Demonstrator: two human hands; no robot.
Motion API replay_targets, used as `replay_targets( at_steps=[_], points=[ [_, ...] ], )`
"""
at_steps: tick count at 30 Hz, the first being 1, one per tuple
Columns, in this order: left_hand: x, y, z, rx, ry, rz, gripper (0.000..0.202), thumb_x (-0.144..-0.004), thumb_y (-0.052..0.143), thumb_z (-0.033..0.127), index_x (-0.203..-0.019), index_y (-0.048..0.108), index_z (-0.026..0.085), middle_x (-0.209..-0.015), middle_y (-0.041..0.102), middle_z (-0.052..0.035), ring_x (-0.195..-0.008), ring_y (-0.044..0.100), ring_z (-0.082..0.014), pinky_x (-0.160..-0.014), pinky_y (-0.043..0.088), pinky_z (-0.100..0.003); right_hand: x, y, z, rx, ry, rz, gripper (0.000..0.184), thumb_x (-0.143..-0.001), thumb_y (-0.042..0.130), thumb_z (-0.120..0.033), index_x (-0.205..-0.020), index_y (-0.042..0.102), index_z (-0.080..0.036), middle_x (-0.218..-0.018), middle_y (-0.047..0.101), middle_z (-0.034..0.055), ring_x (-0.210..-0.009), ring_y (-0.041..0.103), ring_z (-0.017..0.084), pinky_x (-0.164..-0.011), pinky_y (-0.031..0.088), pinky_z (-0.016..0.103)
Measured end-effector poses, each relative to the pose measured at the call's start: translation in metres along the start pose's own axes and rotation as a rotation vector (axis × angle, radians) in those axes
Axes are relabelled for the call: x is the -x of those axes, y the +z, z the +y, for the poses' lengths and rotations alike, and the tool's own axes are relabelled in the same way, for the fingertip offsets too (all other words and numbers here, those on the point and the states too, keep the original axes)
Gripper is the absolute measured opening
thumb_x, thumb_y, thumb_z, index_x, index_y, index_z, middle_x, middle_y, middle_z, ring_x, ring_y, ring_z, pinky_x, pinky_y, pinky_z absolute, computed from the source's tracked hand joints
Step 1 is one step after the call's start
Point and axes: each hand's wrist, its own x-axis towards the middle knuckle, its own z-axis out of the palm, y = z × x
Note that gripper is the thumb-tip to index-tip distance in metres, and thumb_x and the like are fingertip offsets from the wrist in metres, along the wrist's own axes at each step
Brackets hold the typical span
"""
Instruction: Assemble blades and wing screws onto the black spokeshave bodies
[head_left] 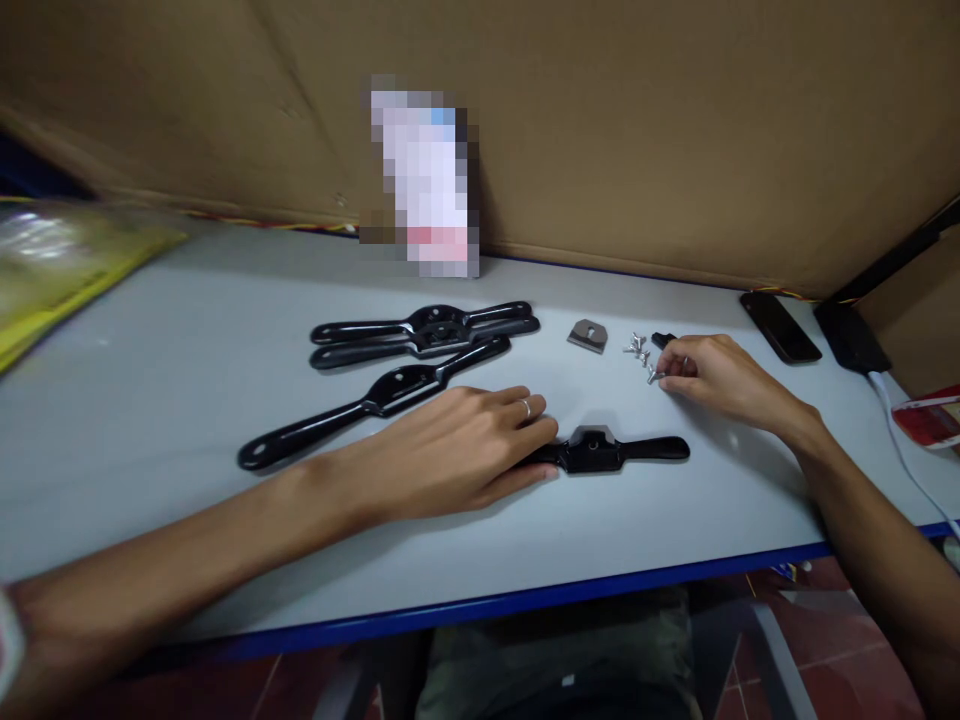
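My left hand [484, 440] is closed over the left handle of a black spokeshave [636, 450], which lies on the table with a grey blade behind its middle. On the right, the thumb and fingertips of my right hand [724, 378] pinch a small silver screw [652, 376]. Beside those fingers lie several loose screws [637, 346]. A small black part [661, 340] is partly hidden behind the right fingers. Left of the screws rests a flat slotted blade [588, 335]. Another black spokeshave body [405, 388] lies beyond my left forearm, with two more bodies [442, 322] side by side behind it.
A phone [780, 327] and a black device with a white cable [853, 335] sit at the back right. A yellow and clear plastic bag [75, 270] lies at the left. Cardboard [675, 130] walls the back; a blue edge [525, 596] runs along the table front.
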Motion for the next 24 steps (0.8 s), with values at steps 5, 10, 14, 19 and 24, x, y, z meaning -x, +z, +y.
replay_targets(
  at_steps=[5,10,14,19,24],
  points=[
    [0.0,0.0,0.001,-0.007,-0.008,-0.016,0.031,-0.103,0.041,0.041,-0.086,0.054,0.02,-0.079,0.058,-0.0024,-0.068,0.059,-0.0193,-0.053,0.034,-0.033,0.001,0.002,-0.003,0.019,-0.106,0.032,0.012,-0.088,0.054,-0.021,-0.083,0.064,-0.019,-0.084,0.068,0.0039,-0.072,0.056,0.017,-0.066,0.035,0.03],
    [0.0,0.0,0.001,-0.002,-0.007,-0.01,0.031,-0.103,0.041,0.041,-0.086,0.054,0.019,-0.079,0.059,-0.0024,-0.068,0.058,-0.0186,-0.053,0.033,-0.032,0.005,-0.002,-0.011,-0.417,-0.095,0.131,0.018,-0.09,0.057,-0.033,-0.081,0.064,-0.019,-0.081,0.067,0.0044,-0.073,0.058,0.017,-0.062,0.041,0.03],
    [0.0,0.0,0.001,0.012,-0.007,-0.007,0.031,-0.103,0.042,0.041,-0.085,0.055,0.019,-0.079,0.06,-0.0023,-0.068,0.057,-0.0175,-0.054,0.033,-0.031,0.007,-0.012,-0.016,-1.103,-0.009,0.124,0.017,-0.084,0.068,-0.035,-0.079,0.06,-0.02,-0.095,0.071,0.0072,-0.083,0.066,0.019,-0.052,0.045,0.024],
    [0.0,-0.001,0.001,0.011,-0.003,-0.002,0.031,-0.103,0.042,0.04,-0.085,0.056,0.019,-0.079,0.06,-0.0029,-0.068,0.057,-0.0174,-0.054,0.034,-0.032,0.0,-0.014,-0.013,-1.456,0.22,0.271,0.013,-0.076,0.07,-0.024,-0.074,0.057,-0.021,-0.088,0.071,0.0024,-0.067,0.063,0.009,-0.049,0.044,0.018],
    [0.0,0.0,0.0,0.029,-0.003,0.007,0.03,-0.102,0.043,0.04,-0.084,0.056,0.019,-0.079,0.06,-0.0032,-0.068,0.057,-0.0171,-0.053,0.033,-0.03,-0.003,0.001,-0.017,-1.494,0.27,0.105,0.012,-0.074,0.076,-0.021,-0.076,0.065,-0.017,-0.076,0.067,0.0005,-0.059,0.057,0.006,-0.048,0.045,0.015]
  ],
)
